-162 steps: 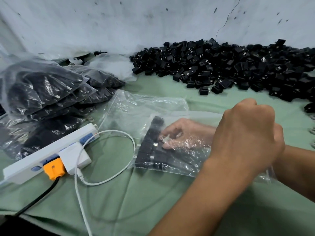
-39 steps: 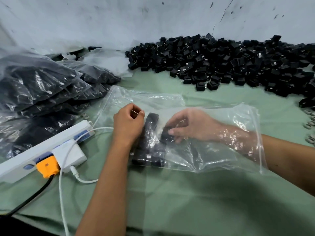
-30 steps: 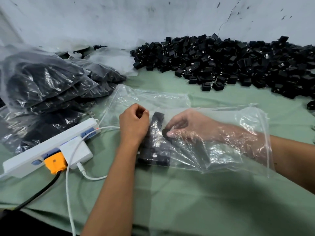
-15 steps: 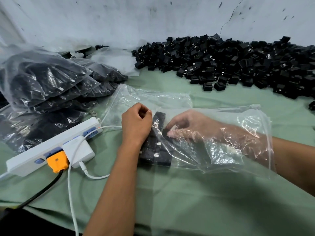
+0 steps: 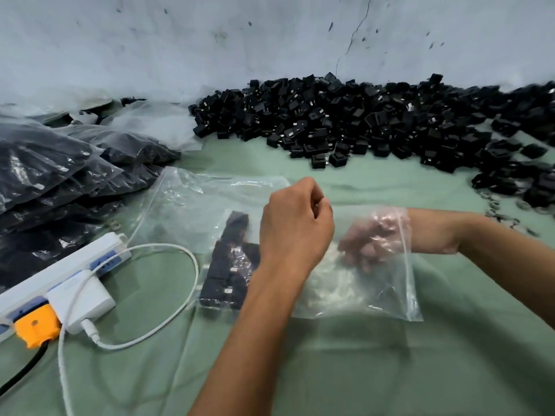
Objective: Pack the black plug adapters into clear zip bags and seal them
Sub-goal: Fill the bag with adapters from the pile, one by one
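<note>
1. Left hand [image 5: 295, 228]: raised over the clear zip bag [image 5: 345, 292], fingers loosely curled; whether it holds the film cannot be told.
2. Right hand [image 5: 371, 238]: inside the bag's open mouth, seen blurred through the plastic, fingers bent; grip cannot be told.
3. Packed adapters [image 5: 229, 262]: rows of black units lying at the bag's left end, on the green cloth [image 5: 330, 370].
4. Power strip [image 5: 57, 274] with white charger [image 5: 82, 304] and orange plug [image 5: 36, 328]: left of the bag.
5. Filled bags [image 5: 60, 181]: stacked at far left.
6. Loose adapter pile [image 5: 375, 121]: along the wall [image 5: 210, 40], well apart from the bag.
</note>
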The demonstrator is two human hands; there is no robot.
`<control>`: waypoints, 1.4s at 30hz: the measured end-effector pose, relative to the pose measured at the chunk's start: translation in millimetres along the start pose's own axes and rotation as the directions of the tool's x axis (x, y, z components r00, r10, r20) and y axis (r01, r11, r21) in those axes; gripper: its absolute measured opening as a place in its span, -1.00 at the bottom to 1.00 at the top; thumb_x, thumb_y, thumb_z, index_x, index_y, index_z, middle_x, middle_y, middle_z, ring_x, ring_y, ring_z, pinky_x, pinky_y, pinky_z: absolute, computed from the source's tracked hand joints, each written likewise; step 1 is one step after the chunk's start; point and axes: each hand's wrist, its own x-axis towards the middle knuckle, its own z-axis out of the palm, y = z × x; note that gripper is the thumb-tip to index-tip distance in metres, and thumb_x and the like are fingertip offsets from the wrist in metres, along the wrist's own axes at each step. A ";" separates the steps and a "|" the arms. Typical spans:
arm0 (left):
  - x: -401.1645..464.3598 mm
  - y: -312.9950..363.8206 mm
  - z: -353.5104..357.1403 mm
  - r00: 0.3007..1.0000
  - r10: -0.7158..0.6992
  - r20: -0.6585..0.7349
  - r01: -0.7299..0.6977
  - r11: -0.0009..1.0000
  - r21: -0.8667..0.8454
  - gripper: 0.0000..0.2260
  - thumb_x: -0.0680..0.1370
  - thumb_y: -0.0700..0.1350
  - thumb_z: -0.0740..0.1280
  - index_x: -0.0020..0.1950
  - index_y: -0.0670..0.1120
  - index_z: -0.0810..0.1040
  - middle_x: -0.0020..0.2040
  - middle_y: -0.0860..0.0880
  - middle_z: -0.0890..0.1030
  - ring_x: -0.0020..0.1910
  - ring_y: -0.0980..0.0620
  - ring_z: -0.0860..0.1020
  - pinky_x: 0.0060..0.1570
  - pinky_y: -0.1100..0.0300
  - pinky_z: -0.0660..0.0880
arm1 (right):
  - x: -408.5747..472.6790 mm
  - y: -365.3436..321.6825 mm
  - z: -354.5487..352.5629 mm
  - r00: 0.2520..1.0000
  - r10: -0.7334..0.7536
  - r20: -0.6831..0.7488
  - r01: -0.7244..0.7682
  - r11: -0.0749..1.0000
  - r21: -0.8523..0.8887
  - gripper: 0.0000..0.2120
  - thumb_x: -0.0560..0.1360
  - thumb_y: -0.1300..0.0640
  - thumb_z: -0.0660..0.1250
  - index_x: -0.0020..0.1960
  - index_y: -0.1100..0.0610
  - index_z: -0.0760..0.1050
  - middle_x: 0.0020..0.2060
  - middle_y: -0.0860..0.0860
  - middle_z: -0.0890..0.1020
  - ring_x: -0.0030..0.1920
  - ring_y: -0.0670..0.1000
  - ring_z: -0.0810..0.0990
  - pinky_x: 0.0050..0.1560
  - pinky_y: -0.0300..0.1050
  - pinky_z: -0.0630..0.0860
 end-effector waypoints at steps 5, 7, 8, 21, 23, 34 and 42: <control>-16.1 48.5 62.6 0.975 0.082 0.205 -0.081 0.997 -0.013 -0.80 0.60 0.11 0.30 -0.05 -0.01 0.48 -0.19 -0.03 0.61 -0.19 -0.10 0.58 -0.19 0.00 0.56 | -40.6 22.5 -43.6 0.977 0.210 0.021 -0.211 0.977 0.021 -0.82 0.61 0.35 0.35 0.00 0.15 0.69 -0.08 0.19 0.73 -0.14 0.09 0.70 -0.22 -0.15 0.60; -17.6 54.3 82.4 0.952 0.053 0.303 -0.082 0.993 0.084 -0.67 0.58 0.22 0.30 0.03 -0.05 0.47 -0.10 -0.10 0.62 -0.10 -0.19 0.58 -0.19 0.01 0.49 | -39.9 28.5 -55.3 0.928 0.302 -0.219 -0.320 0.946 -0.049 -0.86 0.60 0.35 0.34 0.00 0.19 0.66 -0.15 0.19 0.72 -0.23 0.08 0.68 -0.33 -0.18 0.54; -17.7 53.8 90.0 0.942 0.038 0.332 -0.085 0.988 0.126 -0.61 0.56 0.26 0.30 0.06 -0.07 0.47 -0.06 -0.12 0.61 -0.07 -0.20 0.58 -0.19 0.02 0.44 | -34.0 32.1 -58.5 0.873 0.306 -0.380 -0.365 0.927 -0.090 -0.86 0.58 0.35 0.34 0.00 0.18 0.65 -0.21 0.15 0.73 -0.28 0.05 0.66 -0.38 -0.19 0.50; -16.6 30.4 103.9 0.934 0.098 0.342 -0.111 0.994 0.019 -0.59 0.39 0.26 0.42 -0.27 -0.02 0.35 -0.34 0.00 0.51 -0.30 -0.16 0.53 -0.34 0.06 0.40 | 119.1 1.5 -65.2 0.805 -0.165 -0.570 -0.395 0.566 -0.723 -0.48 0.58 0.22 0.26 0.52 0.05 0.35 0.51 0.11 0.32 0.47 0.22 0.21 0.44 0.20 0.33; -19.4 31.4 100.3 0.925 0.141 0.352 -0.162 0.986 0.031 -0.55 0.35 0.31 0.44 -0.26 0.01 0.32 -0.35 0.06 0.46 -0.33 -0.11 0.47 -0.36 0.06 0.38 | 134.5 -4.4 -70.8 0.838 -0.092 -0.538 -0.441 0.466 -0.767 -0.36 0.58 0.26 0.24 0.62 -0.03 0.19 0.63 0.09 0.08 0.59 0.21 0.03 0.47 0.31 0.25; -18.1 34.4 73.3 0.880 0.070 0.469 -0.111 0.992 0.059 -0.72 0.36 0.03 0.43 -0.29 -0.05 0.36 -0.25 -0.06 0.51 -0.23 -0.17 0.52 -0.35 0.12 0.32 | 122.1 -12.0 -66.9 0.812 -0.091 -0.576 -0.477 0.465 -0.746 -0.70 0.61 0.15 0.33 0.33 0.15 0.57 0.21 0.19 0.50 0.25 0.26 0.48 0.27 0.07 0.48; -13.0 23.1 61.5 0.819 -0.226 0.528 0.297 0.953 -0.053 -0.75 0.37 -0.03 0.27 -0.42 -0.17 0.51 -0.52 -0.08 0.59 -0.46 -0.10 0.64 -0.33 0.07 0.63 | -4.9 -25.2 -30.8 0.695 0.065 -0.716 -0.029 0.998 0.062 -0.87 0.58 0.19 0.43 0.11 0.13 0.68 -0.20 0.09 0.65 -0.26 0.00 0.56 -0.18 -0.12 0.54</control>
